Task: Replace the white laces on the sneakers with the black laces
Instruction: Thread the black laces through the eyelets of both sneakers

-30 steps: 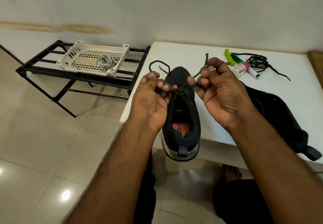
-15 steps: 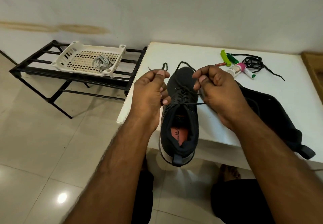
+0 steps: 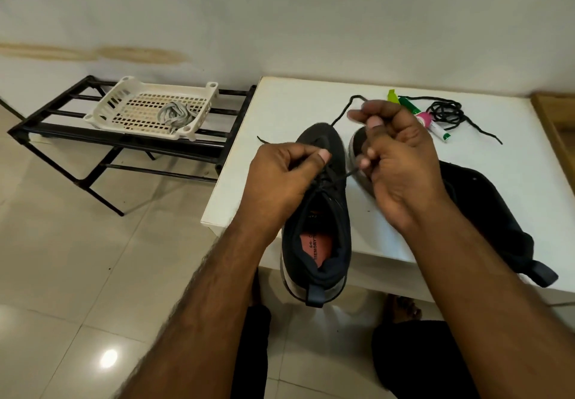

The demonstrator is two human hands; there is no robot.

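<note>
A black sneaker [image 3: 323, 212] with a red insole stands toe-away at the front edge of the white table [image 3: 280, 112], its heel hanging over the edge. A black lace [image 3: 340, 117] is threaded through its eyelets. My left hand [image 3: 283, 177] pinches one end of the lace over the sneaker's tongue. My right hand [image 3: 395, 156] grips the other end, which loops up past the toe. A second black sneaker [image 3: 485, 212] lies on its side behind my right arm. A spare black lace [image 3: 448, 112] is coiled at the back of the table. The white laces [image 3: 175, 114] lie in a basket.
A white plastic basket [image 3: 124, 103] sits on a black metal rack [image 3: 130, 143] to the left of the table. Green and pink tubes [image 3: 417, 112] lie near the spare lace. A wooden edge [image 3: 557, 125] borders the table's right side. Tiled floor lies below.
My right hand has risen and moved back toward the table's far side, drawing its lace end up. My left hand has shifted right onto the sneaker's tongue.
</note>
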